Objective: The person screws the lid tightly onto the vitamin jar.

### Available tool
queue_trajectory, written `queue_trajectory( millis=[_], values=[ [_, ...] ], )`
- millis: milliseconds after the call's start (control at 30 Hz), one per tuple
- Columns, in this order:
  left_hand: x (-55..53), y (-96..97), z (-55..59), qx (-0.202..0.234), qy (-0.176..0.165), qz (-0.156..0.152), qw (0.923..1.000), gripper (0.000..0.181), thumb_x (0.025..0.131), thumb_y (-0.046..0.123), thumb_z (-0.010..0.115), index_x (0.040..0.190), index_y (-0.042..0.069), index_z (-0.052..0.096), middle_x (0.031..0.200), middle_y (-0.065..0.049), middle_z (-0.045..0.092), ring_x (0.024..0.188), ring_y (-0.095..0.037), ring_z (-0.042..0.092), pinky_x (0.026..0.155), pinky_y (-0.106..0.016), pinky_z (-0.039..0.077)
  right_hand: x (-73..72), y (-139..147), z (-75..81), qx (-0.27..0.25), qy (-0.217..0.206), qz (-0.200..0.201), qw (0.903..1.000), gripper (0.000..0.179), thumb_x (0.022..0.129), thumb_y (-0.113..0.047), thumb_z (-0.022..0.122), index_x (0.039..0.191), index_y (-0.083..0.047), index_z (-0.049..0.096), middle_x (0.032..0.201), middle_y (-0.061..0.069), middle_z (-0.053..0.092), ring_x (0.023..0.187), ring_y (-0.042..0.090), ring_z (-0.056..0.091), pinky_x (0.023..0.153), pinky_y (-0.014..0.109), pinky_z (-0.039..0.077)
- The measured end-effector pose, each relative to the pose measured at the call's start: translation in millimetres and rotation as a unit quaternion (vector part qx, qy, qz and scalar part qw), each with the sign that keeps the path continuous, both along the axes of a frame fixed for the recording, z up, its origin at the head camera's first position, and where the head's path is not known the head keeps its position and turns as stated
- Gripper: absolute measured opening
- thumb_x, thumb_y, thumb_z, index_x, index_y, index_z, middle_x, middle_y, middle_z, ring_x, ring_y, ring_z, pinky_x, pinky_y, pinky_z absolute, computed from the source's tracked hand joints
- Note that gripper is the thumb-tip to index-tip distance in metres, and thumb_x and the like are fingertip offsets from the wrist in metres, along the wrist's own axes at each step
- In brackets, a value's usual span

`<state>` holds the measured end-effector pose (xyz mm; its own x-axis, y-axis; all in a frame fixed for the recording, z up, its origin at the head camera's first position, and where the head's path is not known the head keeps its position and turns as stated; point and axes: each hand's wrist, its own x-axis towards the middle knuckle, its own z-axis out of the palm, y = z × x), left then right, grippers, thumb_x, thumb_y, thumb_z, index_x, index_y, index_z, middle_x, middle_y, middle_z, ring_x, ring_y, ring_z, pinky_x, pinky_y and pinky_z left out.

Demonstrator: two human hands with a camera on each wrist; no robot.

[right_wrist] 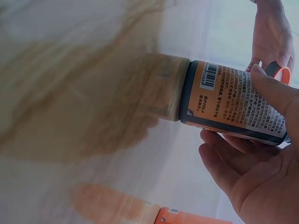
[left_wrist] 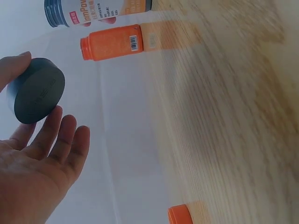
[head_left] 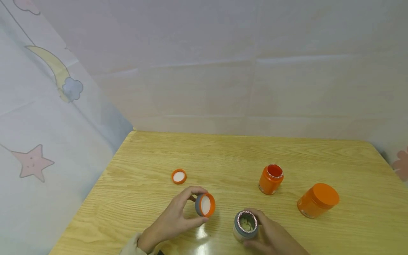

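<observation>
In the head view my left hand pinches a grey screw lid between thumb and fingers. The lid's orange rim and white liner face right, and its dark grey top shows in the left wrist view. My right hand grips a dark grey supplement bottle around its side. That bottle stands upright with its mouth uncapped, torn foil round the rim and pale pieces inside. Its orange label with printed text and a barcode shows in the right wrist view. Lid and bottle are apart.
Behind my left hand an orange lid lies liner up on the wooden table. An uncapped orange bottle with foil at its rim stands beyond my right hand. Farther right is a capped orange jar. A pale cloth hangs behind.
</observation>
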<state>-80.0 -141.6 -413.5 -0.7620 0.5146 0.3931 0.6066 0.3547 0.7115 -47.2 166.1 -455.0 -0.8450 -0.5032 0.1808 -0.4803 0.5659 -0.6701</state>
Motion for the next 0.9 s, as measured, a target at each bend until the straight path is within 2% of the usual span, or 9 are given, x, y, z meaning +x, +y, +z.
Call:
queue_trajectory(
  millis=[200,333,633,767,900],
  values=[
    [0.9,1.0,1.7,0.001,-0.018,-0.01,0.9998,0.056,0.082,0.014,0.081,0.13,0.013,0.052,0.122,-0.003,0.067,0.107,-0.013,0.063,0.091,-0.029,0.053,1.4,-0.7,-1.0,-0.001,0.015,-0.004,0.9999,0.072,0.083,-0.045,0.077,0.138,-0.012,0.046,0.121,-0.006,0.068,0.108,0.001,0.062,0.087,0.026,0.055],
    [1.0,2.1,2.4,0.007,-0.017,-0.016,0.9997,0.059,0.08,0.01,0.082,0.129,0.012,0.049,0.118,-0.001,0.069,0.102,-0.012,0.064,0.09,-0.029,0.052,1.8,-1.6,0.2,0.0,0.02,-0.005,0.9998,0.071,0.083,-0.045,0.077,0.138,-0.012,0.046,0.121,-0.006,0.068,0.108,0.002,0.062,0.087,0.027,0.055],
    [1.0,4.8,3.1,0.025,-0.022,-0.016,0.9993,0.061,0.076,0.007,0.085,0.124,0.013,0.049,0.118,-0.001,0.069,0.101,-0.013,0.063,0.091,-0.03,0.052,0.4,-3.0,1.0,0.009,-0.021,-0.001,0.9997,0.073,0.083,-0.046,0.077,0.139,-0.011,0.045,0.125,0.0,0.067,0.111,0.007,0.062,0.087,0.031,0.056],
    [1.1,6.2,3.4,0.028,-0.016,-0.016,0.9994,0.061,0.075,0.006,0.085,0.124,0.012,0.051,0.117,-0.002,0.068,0.1,-0.013,0.063,0.09,-0.031,0.052,0.5,-3.3,-0.5,-0.005,0.005,0.012,0.9999,0.072,0.082,-0.042,0.078,0.138,-0.011,0.045,0.123,0.001,0.067,0.11,0.007,0.063,0.086,0.029,0.055],
    [2.0,7.1,3.9,0.028,-0.025,-0.008,0.9993,0.06,0.075,0.009,0.086,0.125,0.015,0.053,0.117,0.002,0.068,0.1,-0.01,0.062,0.09,-0.034,0.053,0.9,-4.0,-1.0,-0.013,0.026,0.022,0.9993,0.07,0.082,-0.039,0.079,0.137,-0.012,0.046,0.121,0.0,0.068,0.108,0.006,0.063,0.084,0.027,0.055]
  ],
)
